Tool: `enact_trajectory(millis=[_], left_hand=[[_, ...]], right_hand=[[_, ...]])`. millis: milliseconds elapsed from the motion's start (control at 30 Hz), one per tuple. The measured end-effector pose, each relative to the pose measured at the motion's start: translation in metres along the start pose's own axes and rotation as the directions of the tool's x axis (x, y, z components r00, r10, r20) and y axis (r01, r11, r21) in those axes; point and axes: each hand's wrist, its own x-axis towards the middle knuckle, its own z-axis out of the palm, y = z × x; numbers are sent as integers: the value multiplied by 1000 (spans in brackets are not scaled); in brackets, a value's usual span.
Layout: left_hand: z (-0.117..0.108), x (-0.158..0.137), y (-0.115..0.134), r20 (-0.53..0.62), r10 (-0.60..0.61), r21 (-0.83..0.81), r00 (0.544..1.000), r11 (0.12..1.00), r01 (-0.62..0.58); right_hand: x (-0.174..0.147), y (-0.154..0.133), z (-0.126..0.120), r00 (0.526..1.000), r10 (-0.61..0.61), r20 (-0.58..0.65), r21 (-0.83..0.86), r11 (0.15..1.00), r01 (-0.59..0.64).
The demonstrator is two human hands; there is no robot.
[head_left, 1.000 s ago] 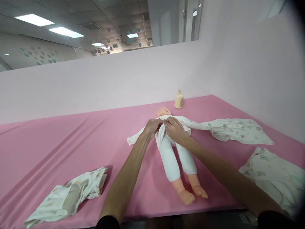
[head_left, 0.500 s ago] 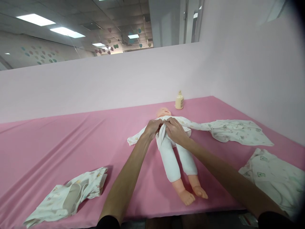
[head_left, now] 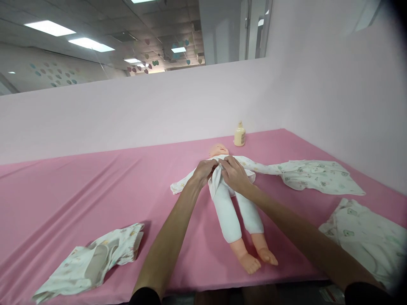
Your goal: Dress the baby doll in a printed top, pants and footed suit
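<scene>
The left hand [head_left: 203, 171] and right hand [head_left: 234, 174], close together, pinch the white printed cloth shirt [head_left: 216, 179] on the white-legged, plastic-footed doll [head_left: 226, 215]. Their exact grip is partly hidden.

bottle label [head_left: 243, 138], dark print, unreadable

Pale walls [head_left: 143, 110], ceiling lights [head_left: 91, 44]

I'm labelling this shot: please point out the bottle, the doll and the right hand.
Bottle [head_left: 239, 138], head view: front of its body.
Doll [head_left: 226, 214], head view: one white leg.
Right hand [head_left: 235, 175], head view: back of the hand.
</scene>
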Motion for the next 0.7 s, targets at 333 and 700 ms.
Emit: enact_trajectory(millis=[333, 700], left_hand=[[2, 0, -2, -9, -7, -41, 1000, 999, 7], [-7, -2, 8, 111, -62, -103, 992, 992, 74]], right_hand=[[0, -6, -2, 995, -76, 63, -192, 978, 87], [-1, 6, 6, 999, -19, -27, 7, 1000, 19]])
